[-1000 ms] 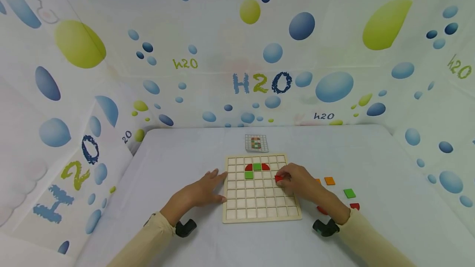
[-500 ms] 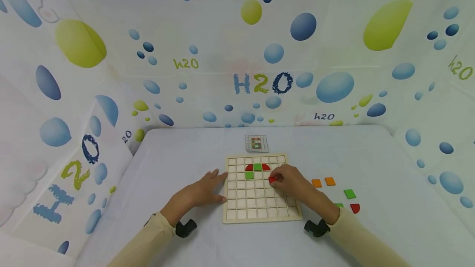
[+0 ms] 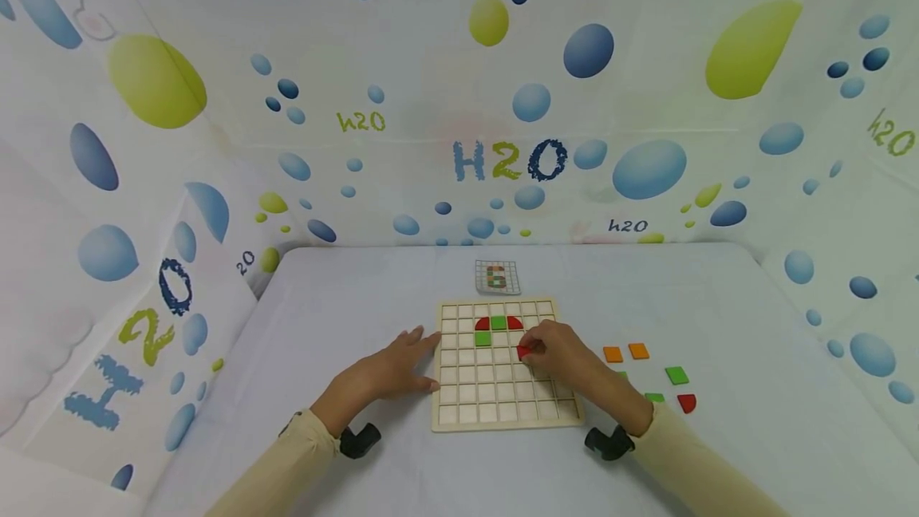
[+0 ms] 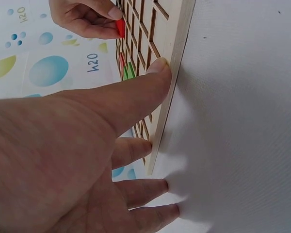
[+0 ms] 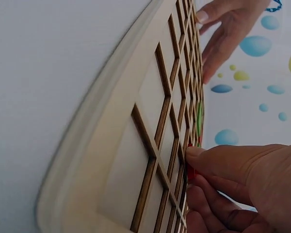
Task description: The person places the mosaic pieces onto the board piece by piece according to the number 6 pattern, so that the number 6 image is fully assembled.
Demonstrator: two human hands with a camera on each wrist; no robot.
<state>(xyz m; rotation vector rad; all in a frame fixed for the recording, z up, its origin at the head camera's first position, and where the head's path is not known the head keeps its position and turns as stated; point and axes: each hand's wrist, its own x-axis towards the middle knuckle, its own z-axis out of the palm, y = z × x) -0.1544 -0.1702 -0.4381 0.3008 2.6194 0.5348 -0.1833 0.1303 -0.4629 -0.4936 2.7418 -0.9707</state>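
Note:
A square wooden grid board (image 3: 495, 392) lies on the white table. My left hand (image 3: 395, 365) rests at its left edge, fingers spread; in the left wrist view the thumb (image 4: 157, 73) touches the frame. Above the board's right half, my right hand (image 3: 560, 353) pinches a small red tile (image 3: 523, 353) between thumb and fingertips, close to the grid. Part of that tile is hidden by the fingers. In the upper rows sit two red rounded tiles, one left (image 3: 482, 324) and one right (image 3: 514, 323), a green square (image 3: 498, 323) between them and another green square (image 3: 483, 338) below.
Behind the board lies a small pattern card (image 3: 496, 278). To the right are two orange squares (image 3: 638, 351), several green squares (image 3: 676, 375) and a red rounded tile (image 3: 687, 403), some partly behind the right forearm. A printed curtain (image 3: 431, 102) hangs behind the table.
My right hand has moved left over the board with the red tile, then slightly further left and down. The left hand has stayed at the board's edge.

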